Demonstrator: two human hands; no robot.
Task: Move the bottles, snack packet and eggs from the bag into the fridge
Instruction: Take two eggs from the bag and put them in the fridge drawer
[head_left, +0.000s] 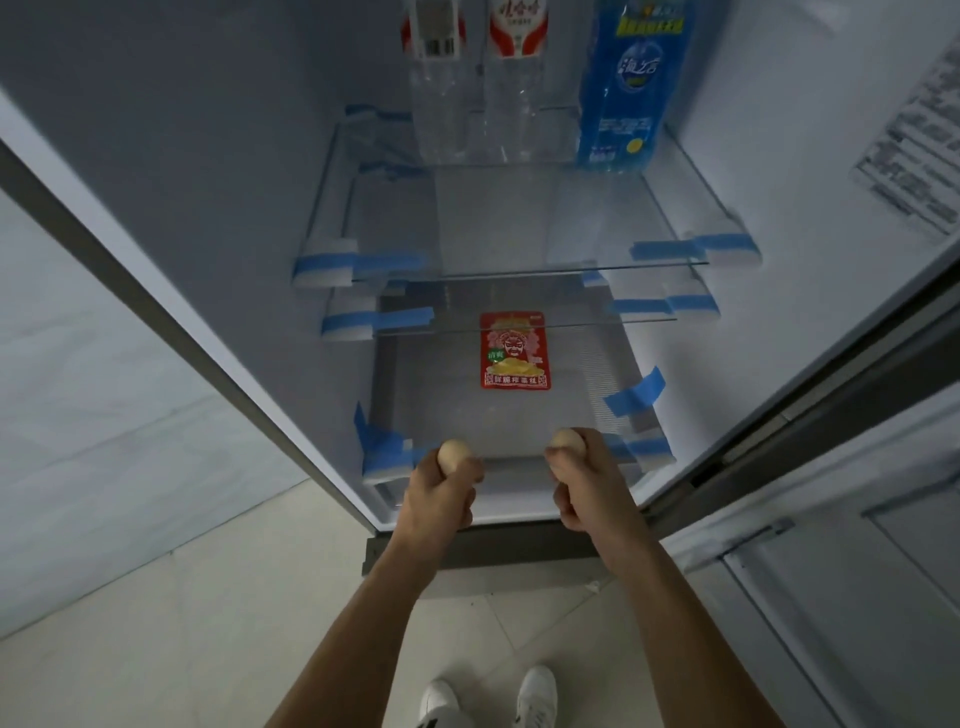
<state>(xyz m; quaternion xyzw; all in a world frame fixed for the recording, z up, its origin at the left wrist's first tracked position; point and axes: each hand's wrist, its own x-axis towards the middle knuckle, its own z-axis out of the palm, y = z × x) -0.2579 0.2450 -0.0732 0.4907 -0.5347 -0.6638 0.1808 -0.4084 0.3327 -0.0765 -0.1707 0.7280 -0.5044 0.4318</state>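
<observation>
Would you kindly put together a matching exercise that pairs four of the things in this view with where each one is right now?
Things
1. blue-labelled bottle
2. snack packet
3. left egg
4. right egg

Places
a. lying flat, label up, on the lowest level
b. gripped in the right hand
c. standing at the right of the upper glass shelf
d. gripped in the left hand

Pairs: 1-c, 2-a, 3-d, 4-b
</observation>
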